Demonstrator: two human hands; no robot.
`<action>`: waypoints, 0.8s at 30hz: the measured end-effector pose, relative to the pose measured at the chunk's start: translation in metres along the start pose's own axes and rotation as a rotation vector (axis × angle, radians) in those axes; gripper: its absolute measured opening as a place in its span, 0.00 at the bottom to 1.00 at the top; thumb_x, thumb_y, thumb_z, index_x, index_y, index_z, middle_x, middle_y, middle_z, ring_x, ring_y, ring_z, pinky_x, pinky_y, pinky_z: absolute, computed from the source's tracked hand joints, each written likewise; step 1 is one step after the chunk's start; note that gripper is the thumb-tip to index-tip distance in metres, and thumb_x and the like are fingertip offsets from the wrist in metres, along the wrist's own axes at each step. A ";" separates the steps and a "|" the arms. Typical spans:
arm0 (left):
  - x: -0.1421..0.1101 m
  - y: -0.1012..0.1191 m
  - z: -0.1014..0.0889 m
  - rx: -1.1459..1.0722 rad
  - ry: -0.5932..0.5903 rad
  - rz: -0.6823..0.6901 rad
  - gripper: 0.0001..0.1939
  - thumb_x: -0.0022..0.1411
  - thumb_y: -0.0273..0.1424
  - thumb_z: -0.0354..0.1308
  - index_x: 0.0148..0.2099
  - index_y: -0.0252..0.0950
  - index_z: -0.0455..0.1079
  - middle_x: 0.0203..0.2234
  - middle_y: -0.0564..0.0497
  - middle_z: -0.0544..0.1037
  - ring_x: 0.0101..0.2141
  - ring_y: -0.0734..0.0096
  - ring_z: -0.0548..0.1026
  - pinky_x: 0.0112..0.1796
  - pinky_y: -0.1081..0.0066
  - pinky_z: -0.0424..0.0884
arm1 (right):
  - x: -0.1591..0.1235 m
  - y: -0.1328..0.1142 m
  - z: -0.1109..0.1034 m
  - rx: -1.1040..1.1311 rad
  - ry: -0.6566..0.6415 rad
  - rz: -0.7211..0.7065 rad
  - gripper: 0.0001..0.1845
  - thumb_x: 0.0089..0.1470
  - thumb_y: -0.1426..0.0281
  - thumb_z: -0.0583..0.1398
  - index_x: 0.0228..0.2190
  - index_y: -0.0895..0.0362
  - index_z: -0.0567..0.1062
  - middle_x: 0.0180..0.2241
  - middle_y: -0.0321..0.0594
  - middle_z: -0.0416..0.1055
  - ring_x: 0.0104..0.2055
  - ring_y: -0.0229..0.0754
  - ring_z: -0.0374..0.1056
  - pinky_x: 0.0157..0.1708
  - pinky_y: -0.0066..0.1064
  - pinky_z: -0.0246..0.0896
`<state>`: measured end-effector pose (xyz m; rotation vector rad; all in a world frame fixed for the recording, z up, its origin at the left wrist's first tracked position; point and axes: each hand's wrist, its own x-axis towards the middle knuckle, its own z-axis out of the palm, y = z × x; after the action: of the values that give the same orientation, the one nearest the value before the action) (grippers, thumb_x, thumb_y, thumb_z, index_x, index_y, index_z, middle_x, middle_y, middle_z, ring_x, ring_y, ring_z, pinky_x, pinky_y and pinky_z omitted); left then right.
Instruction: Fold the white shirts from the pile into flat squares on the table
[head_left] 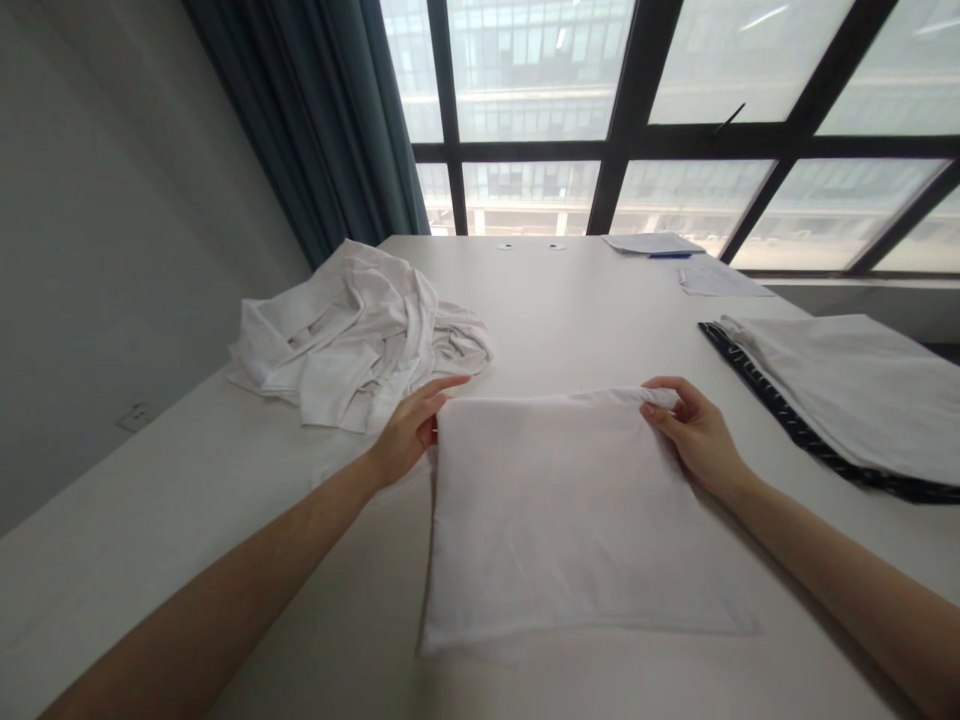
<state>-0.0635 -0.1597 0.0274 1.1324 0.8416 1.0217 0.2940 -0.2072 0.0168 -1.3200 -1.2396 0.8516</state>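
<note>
Between my hands, a white cloth (570,510) hangs by its two upper corners, its top edge nearly straight and its lower edge toward me over the white table. It looks like a folded piece of fabric; its exact kind does not show. The upper left corner is pinched by my left hand (412,425), its index finger stretched past the corner. My right hand (694,430) grips the upper right corner, thumb in front and fingers behind, with the fabric bunched there. Just beyond my left hand lies a crumpled heap of white fabric (360,330).
On the right, a stack of flat white cloths (847,390) rests on a black patterned piece (795,430). Papers (652,243) and a blue pen (669,255) lie at the far end of the white table (570,320). A dark curtain (330,120) and windows stand behind.
</note>
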 end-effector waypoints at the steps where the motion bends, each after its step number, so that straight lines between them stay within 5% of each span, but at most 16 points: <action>1: 0.000 0.000 0.001 0.030 0.006 -0.012 0.25 0.56 0.39 0.63 0.56 0.37 0.71 0.27 0.53 0.75 0.25 0.75 0.69 0.28 0.77 0.67 | 0.000 0.000 0.000 0.007 -0.005 0.001 0.20 0.45 0.57 0.67 0.38 0.51 0.71 0.20 0.28 0.62 0.18 0.33 0.56 0.15 0.24 0.49; 13: 0.005 -0.007 -0.002 0.087 0.064 -0.102 0.31 0.45 0.43 0.73 0.50 0.34 0.76 0.30 0.48 0.79 0.27 0.72 0.73 0.29 0.74 0.71 | 0.001 0.004 -0.003 0.085 -0.052 -0.027 0.19 0.46 0.59 0.67 0.39 0.49 0.71 0.27 0.31 0.65 0.26 0.38 0.63 0.22 0.26 0.60; 20: 0.000 -0.006 -0.001 0.245 0.030 0.014 0.26 0.47 0.41 0.72 0.48 0.35 0.78 0.26 0.51 0.77 0.24 0.75 0.71 0.26 0.77 0.67 | -0.003 -0.004 -0.002 -0.001 -0.052 0.005 0.24 0.45 0.56 0.67 0.44 0.50 0.74 0.41 0.39 0.72 0.33 0.41 0.67 0.27 0.28 0.64; 24: -0.002 -0.005 0.000 0.361 0.015 0.092 0.24 0.47 0.38 0.72 0.47 0.36 0.79 0.30 0.50 0.77 0.28 0.73 0.71 0.28 0.77 0.68 | -0.003 -0.006 -0.001 -0.090 -0.033 0.024 0.24 0.42 0.56 0.69 0.40 0.52 0.75 0.32 0.36 0.72 0.29 0.39 0.65 0.25 0.28 0.62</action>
<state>-0.0633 -0.1624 0.0227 1.4810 1.0208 0.9773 0.2936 -0.2108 0.0221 -1.3998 -1.3034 0.8465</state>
